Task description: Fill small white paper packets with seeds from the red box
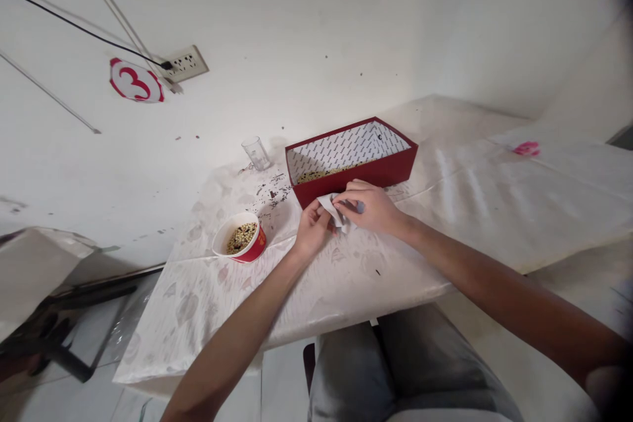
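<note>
Between my two hands is a small piece of white paper (pixel 328 204), creased or folded. My left hand (pixel 312 227) pinches its left side. My right hand (pixel 370 206) grips its right side with thumb and fingertips. Both hands are just in front of a dark red box (pixel 359 175) with patterned white lining. Grain-like seeds (pixel 316 175) lie along the box's bottom. To the left of my left hand stands a red and white paper bowl (pixel 256 249), holding pale and dark seeds (pixel 242 238).
A clear glass (pixel 256 153) stands by the wall, with dark scraps (pixel 273 194) scattered near it. A patterned plastic tablecloth (pixel 198 316) covers the table, whose front edge is above my legs. A socket (pixel 186 64) with a plugged cable is on the wall.
</note>
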{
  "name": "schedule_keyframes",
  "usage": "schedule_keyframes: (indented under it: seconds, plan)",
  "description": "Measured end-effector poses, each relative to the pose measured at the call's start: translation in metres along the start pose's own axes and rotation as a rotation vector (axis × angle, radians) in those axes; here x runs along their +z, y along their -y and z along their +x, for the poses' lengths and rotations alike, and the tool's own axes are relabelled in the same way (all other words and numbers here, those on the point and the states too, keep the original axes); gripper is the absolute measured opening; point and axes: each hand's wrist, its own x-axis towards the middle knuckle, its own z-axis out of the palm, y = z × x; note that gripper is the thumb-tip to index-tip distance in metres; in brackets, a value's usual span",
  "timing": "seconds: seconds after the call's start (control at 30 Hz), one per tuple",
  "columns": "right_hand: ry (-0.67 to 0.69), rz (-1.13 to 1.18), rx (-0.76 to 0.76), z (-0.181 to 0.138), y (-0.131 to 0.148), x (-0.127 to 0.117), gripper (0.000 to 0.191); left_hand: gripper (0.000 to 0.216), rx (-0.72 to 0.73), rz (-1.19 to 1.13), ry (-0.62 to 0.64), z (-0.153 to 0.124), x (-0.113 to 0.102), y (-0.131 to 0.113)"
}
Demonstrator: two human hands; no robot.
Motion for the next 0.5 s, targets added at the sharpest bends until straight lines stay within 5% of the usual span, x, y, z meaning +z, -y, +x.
schedule_keyframes:
  seconds: [0.23, 0.5]
  plan:
    - [-0.022, -0.089, -0.107, 0.0, 0.0015, -0.0017, 0.014, 0.031, 0.014, -0.028, -0.041, -0.0019, 0.0017, 0.0008]
    - [-0.076, 0.223, 0.01, 0.005, 0.01, -0.0071, 0.008, 0.033, -0.119, -0.252, -0.031, -0.0025, 0.0038, -0.008]
